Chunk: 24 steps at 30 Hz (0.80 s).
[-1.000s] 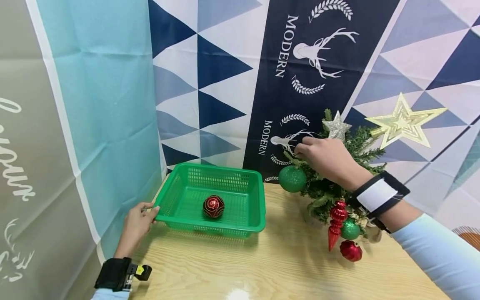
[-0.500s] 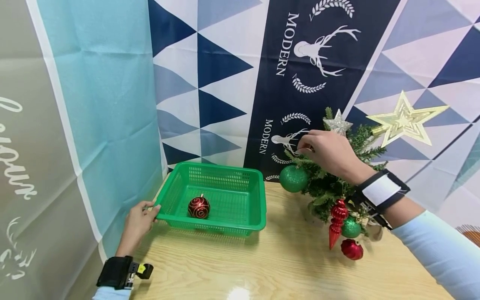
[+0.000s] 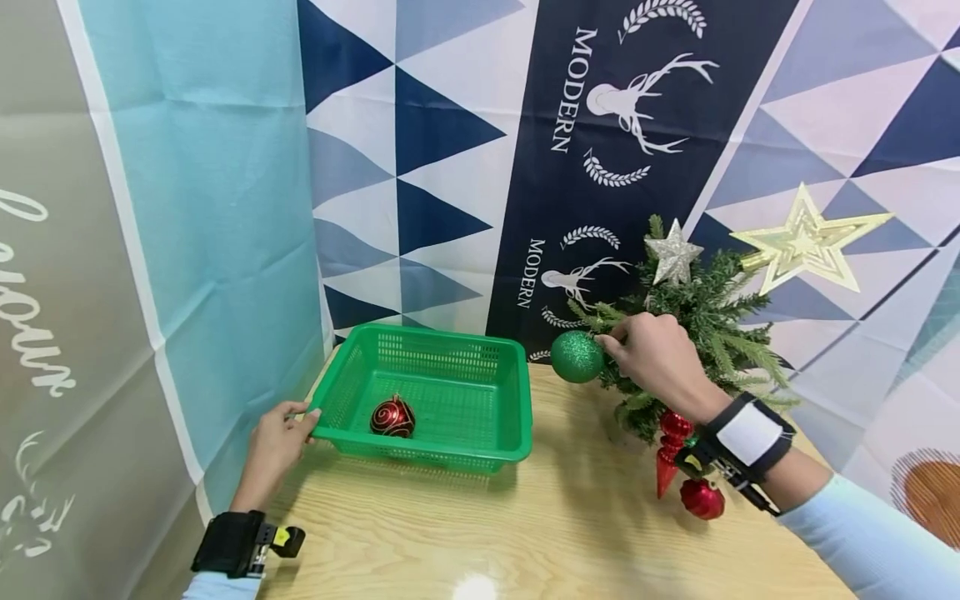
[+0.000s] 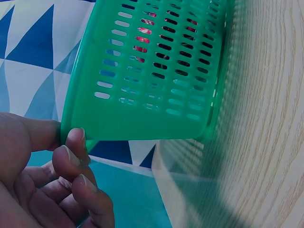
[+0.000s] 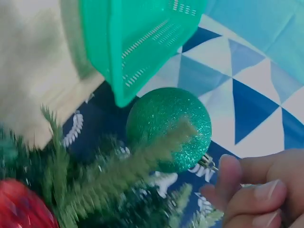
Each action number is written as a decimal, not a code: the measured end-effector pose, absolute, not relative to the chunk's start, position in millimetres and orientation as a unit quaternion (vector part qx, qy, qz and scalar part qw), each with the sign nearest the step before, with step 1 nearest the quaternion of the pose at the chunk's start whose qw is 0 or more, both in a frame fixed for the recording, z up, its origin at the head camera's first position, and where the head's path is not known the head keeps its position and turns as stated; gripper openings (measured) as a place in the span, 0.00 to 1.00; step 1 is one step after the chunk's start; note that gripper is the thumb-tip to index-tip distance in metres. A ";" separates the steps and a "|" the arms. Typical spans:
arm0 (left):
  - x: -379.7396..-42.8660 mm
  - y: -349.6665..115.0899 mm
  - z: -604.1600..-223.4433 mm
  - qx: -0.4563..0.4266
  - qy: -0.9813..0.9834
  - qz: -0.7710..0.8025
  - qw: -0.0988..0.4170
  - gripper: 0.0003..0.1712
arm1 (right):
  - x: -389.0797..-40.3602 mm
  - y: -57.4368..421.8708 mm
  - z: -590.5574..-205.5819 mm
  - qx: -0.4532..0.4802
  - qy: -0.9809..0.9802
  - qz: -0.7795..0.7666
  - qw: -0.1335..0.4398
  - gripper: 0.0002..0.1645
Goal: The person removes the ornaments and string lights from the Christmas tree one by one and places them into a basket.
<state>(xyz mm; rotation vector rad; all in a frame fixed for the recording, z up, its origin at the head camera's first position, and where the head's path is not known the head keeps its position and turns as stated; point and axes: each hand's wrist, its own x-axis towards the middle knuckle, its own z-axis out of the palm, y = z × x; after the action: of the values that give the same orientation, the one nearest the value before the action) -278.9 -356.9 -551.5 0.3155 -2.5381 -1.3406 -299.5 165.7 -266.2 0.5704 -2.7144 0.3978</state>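
Note:
My left hand (image 3: pixel 276 448) pinches the left rim of a green plastic basket (image 4: pixel 137 118) between thumb and fingers. A red Christmas ball (image 3: pixel 393 417) with gold swirls lies in it, near the front left. At the left side of a small Christmas tree (image 3: pixel 720 333), my right hand (image 3: pixel 663 358) has its fingertips at the cap of a glittery green Christmas ball (image 5: pixel 168 126) and seems to pinch its hanging loop. The loop is partly hidden by the fingers. A tree branch crosses in front of the ball in the right wrist view.
A silver star (image 3: pixel 673 252) and a large gold star (image 3: pixel 804 239) are on the tree. Lower down hang a red drop ornament (image 3: pixel 666 467) and a dark red ornament (image 3: pixel 702 498). Patterned cloth (image 3: pixel 442 133) closes off the back and left of the wooden table (image 3: pixel 450 533).
My right hand has come down from above the branch to beside the green ball, which has shifted slightly left. The red ball has rolled left in the basket. My left hand stays put.

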 end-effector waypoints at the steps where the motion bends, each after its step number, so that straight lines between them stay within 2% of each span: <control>1: -278.5 -356.9 -551.1 0.110 -0.871 -0.461 0.128 0.42 | -300.7 163.7 -268.7 0.199 -0.954 0.152 0.166 0.19; 8: -264.5 -346.2 -526.7 0.096 -0.868 -0.470 0.124 0.39 | -306.2 153.9 -281.9 0.181 -0.943 0.215 0.178 0.21; 13: -249.0 -331.6 -499.7 0.083 -0.841 -0.521 0.115 0.38 | -302.4 155.1 -271.2 0.195 -0.936 0.161 0.246 0.22; 17: -255.8 -337.5 -511.5 0.075 -0.851 -0.507 0.115 0.39 | -307.8 162.2 -238.2 0.241 -0.923 0.117 0.276 0.09; 19: -264.3 -345.8 -525.4 0.082 -0.863 -0.484 0.120 0.39 | -317.0 163.5 -220.6 0.289 -0.919 0.080 0.255 0.07; 24: -280.1 -358.6 -551.6 0.101 -0.875 -0.457 0.123 0.42 | -340.3 159.4 -194.6 0.399 -0.904 -0.036 0.152 0.12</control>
<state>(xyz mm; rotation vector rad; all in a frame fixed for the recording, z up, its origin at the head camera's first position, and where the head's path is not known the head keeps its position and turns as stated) -280.1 -358.6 -551.6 0.2940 -2.5528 -1.3343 -340.3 159.4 -194.6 1.1455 -2.5938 -0.1034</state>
